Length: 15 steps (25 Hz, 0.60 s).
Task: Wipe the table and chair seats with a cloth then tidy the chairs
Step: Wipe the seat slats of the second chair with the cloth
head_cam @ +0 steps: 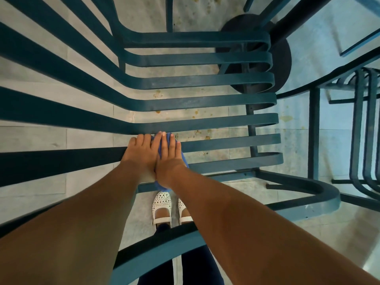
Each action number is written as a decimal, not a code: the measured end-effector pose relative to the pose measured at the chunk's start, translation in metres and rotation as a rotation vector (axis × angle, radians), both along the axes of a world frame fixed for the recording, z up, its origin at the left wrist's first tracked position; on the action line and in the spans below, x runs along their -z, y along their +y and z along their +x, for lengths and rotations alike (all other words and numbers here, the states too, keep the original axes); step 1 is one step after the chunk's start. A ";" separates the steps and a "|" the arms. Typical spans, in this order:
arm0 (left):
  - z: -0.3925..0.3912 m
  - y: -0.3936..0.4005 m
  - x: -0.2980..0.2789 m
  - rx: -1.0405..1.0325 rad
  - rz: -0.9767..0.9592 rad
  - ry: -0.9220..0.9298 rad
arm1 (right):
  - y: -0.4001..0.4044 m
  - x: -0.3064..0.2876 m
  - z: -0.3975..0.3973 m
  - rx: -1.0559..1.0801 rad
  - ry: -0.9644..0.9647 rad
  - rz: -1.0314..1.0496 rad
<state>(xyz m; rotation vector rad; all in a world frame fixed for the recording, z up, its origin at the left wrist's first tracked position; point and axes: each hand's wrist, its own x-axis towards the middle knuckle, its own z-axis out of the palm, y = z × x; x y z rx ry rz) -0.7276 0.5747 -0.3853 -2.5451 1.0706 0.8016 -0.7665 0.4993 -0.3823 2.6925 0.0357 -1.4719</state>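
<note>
I look straight down on a teal slatted chair seat [205, 99] whose slats run left to right. A blue cloth [184, 159] lies on the near slats, mostly hidden under my hands. My right hand [170, 159] presses flat on the cloth with straight fingers. My left hand [141, 155] lies flat beside it, touching it, its fingers over the cloth's left edge and a slat. Only the cloth's right rim and a bit of its near end show.
The glass table top [329, 48] and its dark round base [257, 52] stand at the upper right. A second teal chair [362, 130] stands at the right edge. The chair's armrest [298, 194] curves near right. Stains dot the tiled floor [92, 64]. My white shoes [162, 208] stand below the seat.
</note>
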 end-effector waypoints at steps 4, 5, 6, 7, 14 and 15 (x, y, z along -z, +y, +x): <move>-0.012 -0.009 0.007 -0.186 0.021 0.058 | -0.023 0.004 -0.006 -0.086 0.004 0.043; -0.013 -0.010 0.008 -0.227 -0.012 0.076 | -0.029 0.004 -0.006 -0.069 0.004 0.062; -0.014 -0.009 0.009 -0.260 -0.055 0.100 | -0.037 0.004 -0.007 -0.052 0.001 0.079; -0.013 -0.008 0.010 -0.298 -0.094 0.129 | -0.046 0.003 -0.009 -0.037 -0.006 0.087; -0.025 -0.056 0.019 -0.382 -0.128 0.203 | -0.125 -0.007 -0.031 0.106 -0.004 0.015; -0.029 -0.067 0.020 -0.366 -0.159 0.210 | -0.135 -0.008 -0.035 0.131 -0.007 0.004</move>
